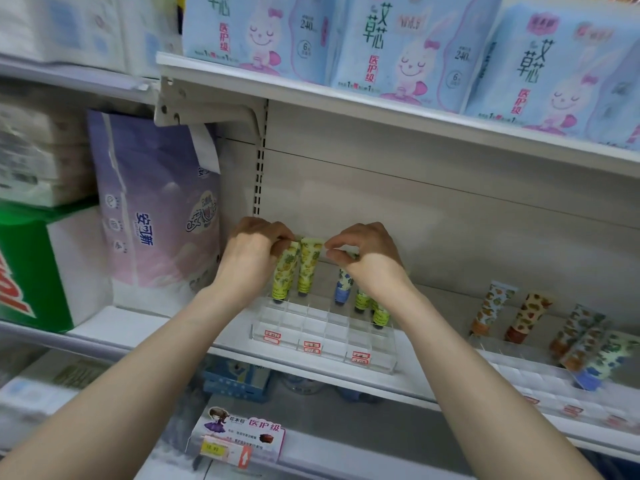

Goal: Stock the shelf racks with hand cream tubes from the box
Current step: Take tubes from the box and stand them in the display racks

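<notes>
A clear acrylic rack (322, 336) with several compartments sits on the white shelf. Two yellow pineapple-print hand cream tubes stand cap-down in its back row. My left hand (254, 252) pinches the top of the left yellow tube (285, 271). My right hand (367, 258) pinches the top edge of the second yellow tube (308, 265). A blue-print tube (343, 287) and two green tubes (372, 306) stand in the rack under my right wrist. The box is not in view.
More patterned tubes (526, 317) lean in a second clear rack (540, 372) at right. A purple tissue pack (156, 216) stands left of the rack. Blue pad packs (408, 43) fill the shelf above. Price tags (311, 346) mark the rack front.
</notes>
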Motion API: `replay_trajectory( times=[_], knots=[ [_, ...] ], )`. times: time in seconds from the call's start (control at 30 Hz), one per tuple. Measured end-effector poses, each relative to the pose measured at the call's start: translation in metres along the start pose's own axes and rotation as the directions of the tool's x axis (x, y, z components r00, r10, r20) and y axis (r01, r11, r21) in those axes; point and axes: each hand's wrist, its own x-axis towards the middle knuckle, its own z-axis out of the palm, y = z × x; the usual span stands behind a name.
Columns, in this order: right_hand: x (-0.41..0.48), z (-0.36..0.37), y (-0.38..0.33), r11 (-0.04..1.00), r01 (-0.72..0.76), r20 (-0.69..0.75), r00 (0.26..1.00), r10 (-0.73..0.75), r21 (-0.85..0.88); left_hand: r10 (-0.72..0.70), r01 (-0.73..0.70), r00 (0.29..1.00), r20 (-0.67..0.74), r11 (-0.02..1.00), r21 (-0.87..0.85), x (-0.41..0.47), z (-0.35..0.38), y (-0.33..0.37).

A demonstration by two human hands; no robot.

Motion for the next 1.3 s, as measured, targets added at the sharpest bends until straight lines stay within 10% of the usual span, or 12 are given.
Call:
replay_trajectory(
  times=[0.73, 1.3],
  knots=[
    [-0.088, -0.094, 0.054, 0.967, -0.211, -0.282, 0.945, 0.165, -0.142, 0.261, -0.242, 0.964, 0.054, 0.942, -0.233, 0.002, 0.045, 0.133],
    [-0.301, -0.278, 0.224, 0.841, -0.442, -0.398, 0.865, 0.307, -0.312, 0.569, -0.491, 0.822, -0.001, 0.708, -0.507, -0.053, 0.168, 0.433]
  ],
)
